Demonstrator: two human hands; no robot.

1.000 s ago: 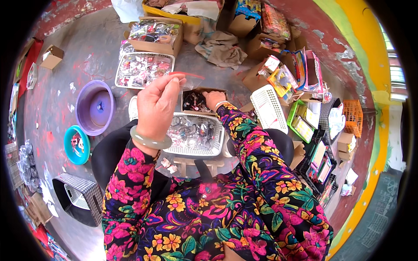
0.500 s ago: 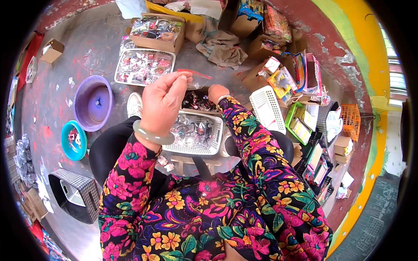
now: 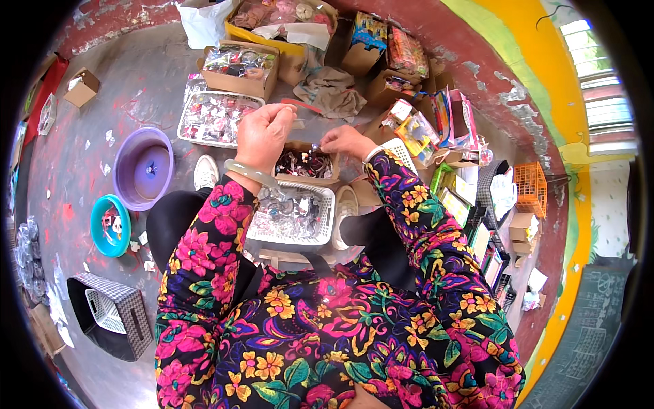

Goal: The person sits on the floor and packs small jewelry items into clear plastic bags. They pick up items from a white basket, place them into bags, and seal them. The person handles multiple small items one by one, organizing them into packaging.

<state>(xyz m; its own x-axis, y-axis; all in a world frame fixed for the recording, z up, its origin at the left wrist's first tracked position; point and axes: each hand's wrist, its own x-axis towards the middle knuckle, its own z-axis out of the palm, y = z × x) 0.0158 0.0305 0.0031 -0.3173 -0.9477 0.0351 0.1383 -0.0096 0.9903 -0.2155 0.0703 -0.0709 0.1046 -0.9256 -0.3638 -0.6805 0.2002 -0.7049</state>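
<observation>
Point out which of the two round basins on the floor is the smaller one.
The teal basin is the smaller; it sits nearer the picture's lower left, beside the larger purple basin, and has small items inside.

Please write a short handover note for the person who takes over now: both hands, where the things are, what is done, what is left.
Left hand: raised, fingers pinched on a small clear bag with a red top strip.
Right hand: over the small cardboard box of little dark items, fingers pinching something too small to tell.
White basket on the lap holds many clear packets.
Done: those packets appear filled.
Left: the box still holds loose items.
</observation>
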